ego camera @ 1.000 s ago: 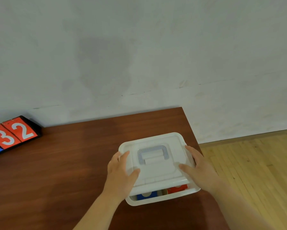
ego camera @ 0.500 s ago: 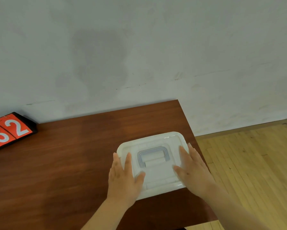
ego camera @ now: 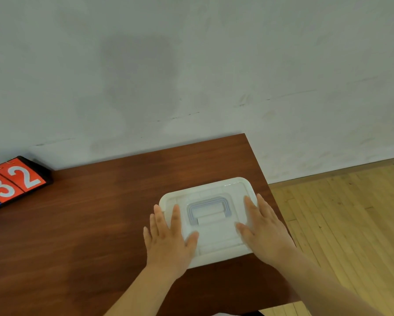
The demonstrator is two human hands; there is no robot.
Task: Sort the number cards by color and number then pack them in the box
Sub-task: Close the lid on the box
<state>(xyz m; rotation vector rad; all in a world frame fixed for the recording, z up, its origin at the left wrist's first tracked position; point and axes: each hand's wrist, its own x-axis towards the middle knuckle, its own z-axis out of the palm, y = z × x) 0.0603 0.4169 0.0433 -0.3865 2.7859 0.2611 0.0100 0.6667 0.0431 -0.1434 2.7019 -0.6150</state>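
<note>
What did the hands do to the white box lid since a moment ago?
The lid came down flat: the near gap, where blue and red cards showed, is gone. The left hand and right hand stopped gripping its edges and now lie flat on top. It stayed near the table's right edge; the number board stayed far left.
</note>
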